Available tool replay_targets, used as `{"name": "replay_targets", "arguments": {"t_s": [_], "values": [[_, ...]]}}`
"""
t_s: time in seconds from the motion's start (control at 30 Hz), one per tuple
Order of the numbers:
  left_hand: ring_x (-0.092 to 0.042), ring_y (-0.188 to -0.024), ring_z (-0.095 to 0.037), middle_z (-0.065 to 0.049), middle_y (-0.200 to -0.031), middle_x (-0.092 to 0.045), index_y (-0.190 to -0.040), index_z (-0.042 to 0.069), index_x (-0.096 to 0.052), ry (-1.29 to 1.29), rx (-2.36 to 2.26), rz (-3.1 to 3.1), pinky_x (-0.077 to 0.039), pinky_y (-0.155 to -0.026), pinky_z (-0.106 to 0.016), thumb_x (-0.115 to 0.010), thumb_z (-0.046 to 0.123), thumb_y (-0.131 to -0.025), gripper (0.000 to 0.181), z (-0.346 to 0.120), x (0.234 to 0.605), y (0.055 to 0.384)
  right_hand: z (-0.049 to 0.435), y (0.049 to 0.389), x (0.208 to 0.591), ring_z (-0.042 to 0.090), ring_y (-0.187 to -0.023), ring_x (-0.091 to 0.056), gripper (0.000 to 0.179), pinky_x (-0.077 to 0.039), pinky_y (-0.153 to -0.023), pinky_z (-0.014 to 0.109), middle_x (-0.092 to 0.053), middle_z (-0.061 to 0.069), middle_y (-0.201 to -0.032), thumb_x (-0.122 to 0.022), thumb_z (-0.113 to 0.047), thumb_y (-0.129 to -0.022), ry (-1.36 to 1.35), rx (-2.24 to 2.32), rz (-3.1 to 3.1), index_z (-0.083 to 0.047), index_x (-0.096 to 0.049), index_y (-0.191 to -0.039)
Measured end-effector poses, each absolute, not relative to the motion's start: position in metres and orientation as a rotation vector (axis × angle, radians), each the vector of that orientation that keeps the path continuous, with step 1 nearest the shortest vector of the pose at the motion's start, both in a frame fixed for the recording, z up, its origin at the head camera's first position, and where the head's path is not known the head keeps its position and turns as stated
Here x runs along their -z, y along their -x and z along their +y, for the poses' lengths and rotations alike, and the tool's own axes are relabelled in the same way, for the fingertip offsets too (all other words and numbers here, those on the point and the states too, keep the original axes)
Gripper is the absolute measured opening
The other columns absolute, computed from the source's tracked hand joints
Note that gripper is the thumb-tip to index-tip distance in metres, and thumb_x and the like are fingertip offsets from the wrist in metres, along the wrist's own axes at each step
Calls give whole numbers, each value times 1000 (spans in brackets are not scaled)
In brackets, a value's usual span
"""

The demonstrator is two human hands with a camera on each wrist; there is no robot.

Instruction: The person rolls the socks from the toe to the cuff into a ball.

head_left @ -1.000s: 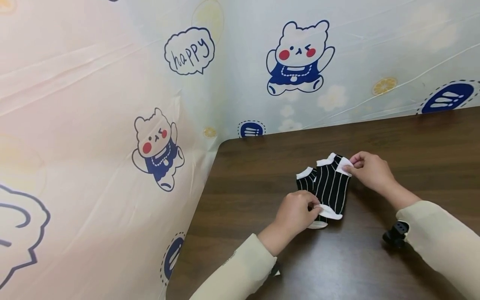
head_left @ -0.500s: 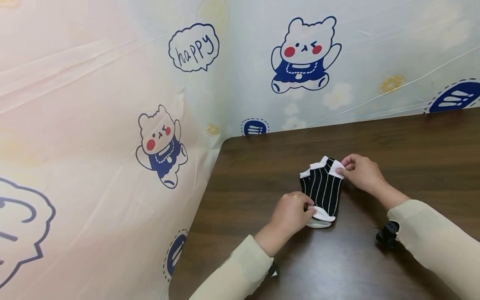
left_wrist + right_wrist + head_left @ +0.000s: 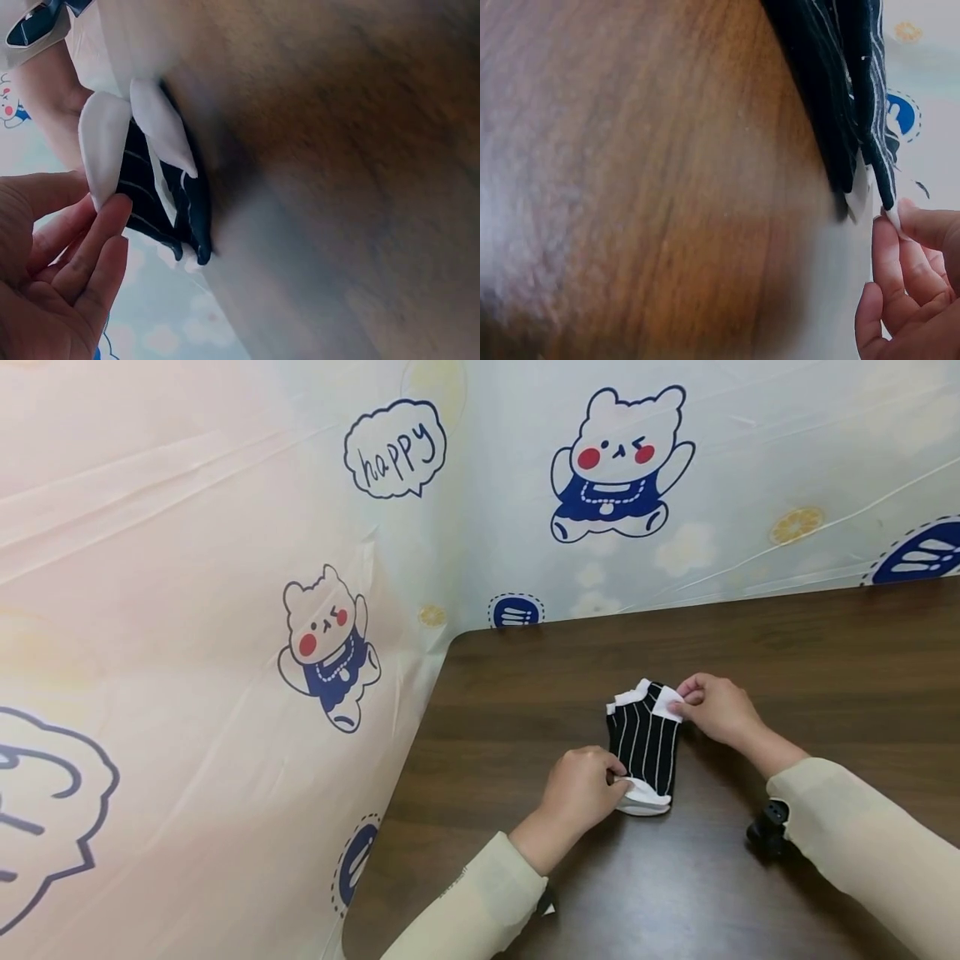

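A black sock with white pinstripes (image 3: 645,743) is held just above a matching sock (image 3: 643,810), which lies beneath it on the table. My left hand (image 3: 581,789) pinches the upper sock's white toe between thumb and fingers. At the white heel patch, my right hand (image 3: 720,706) pinches the same sock. In the left wrist view a gap shows between the upper sock's toe (image 3: 105,142) and the lower sock's toe (image 3: 161,124). Most of the lower sock is covered in the head view.
The brown wooden table (image 3: 825,677) spreads around both hands, with a rounded corner at the far left. A printed cloth curtain (image 3: 495,527) borders its left and back edges. A small black device (image 3: 768,831) sits at the right sleeve.
Both hands have carried the upper sock a little left, so it now lines up over the lower sock. The lower sock's cuff shows less than before. The head view has shifted slightly.
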State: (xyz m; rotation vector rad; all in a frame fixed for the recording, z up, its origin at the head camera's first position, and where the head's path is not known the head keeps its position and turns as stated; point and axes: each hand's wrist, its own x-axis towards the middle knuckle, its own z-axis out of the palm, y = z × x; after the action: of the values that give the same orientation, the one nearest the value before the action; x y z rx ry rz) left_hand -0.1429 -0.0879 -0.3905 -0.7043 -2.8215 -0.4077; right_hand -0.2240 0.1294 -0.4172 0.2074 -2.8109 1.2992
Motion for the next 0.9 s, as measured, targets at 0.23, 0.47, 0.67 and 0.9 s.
{"name": "replay_targets", "arguments": {"t_s": [0.23,0.47,0.67,0.9], "values": [[-43,-55,1,16,-60,-48,-67,23,-66,670,386,-2838,-33,-49,-14,-70,30,-68,9,-89,393,143,125,227,422,13,-50,-49,30,-36,-56,31,-63,8,-78,-64,-26,-78,-226,-1310,-2835,-1,-53,-90],[-48,-58,-1,16,-63,-52,-66,26,-66,640,327,-2880,-36,-50,-17,-70,33,-68,8,-90,398,143,123,228,425,14,-56,-49,26,-35,-57,31,-62,5,-75,-64,-25,-78,-217,-1252,-2844,-3,-53,-87],[-52,-62,-3,15,-66,-54,-64,29,-65,640,269,-2915,-38,-49,-20,-68,34,-70,8,-91,403,143,121,230,428,20,-68,-51,25,-36,-60,33,-61,6,-76,-64,-24,-77,-218,-1218,-2836,-3,-54,-85],[-54,-64,-4,17,-71,-56,-68,33,-66,616,181,-2979,-38,-46,-25,-61,40,-76,11,-88,408,141,118,232,432,23,-69,-51,25,-37,-62,38,-57,6,-75,-65,-22,-76,-218,-1169,-2840,-3,-53,-85]]}}
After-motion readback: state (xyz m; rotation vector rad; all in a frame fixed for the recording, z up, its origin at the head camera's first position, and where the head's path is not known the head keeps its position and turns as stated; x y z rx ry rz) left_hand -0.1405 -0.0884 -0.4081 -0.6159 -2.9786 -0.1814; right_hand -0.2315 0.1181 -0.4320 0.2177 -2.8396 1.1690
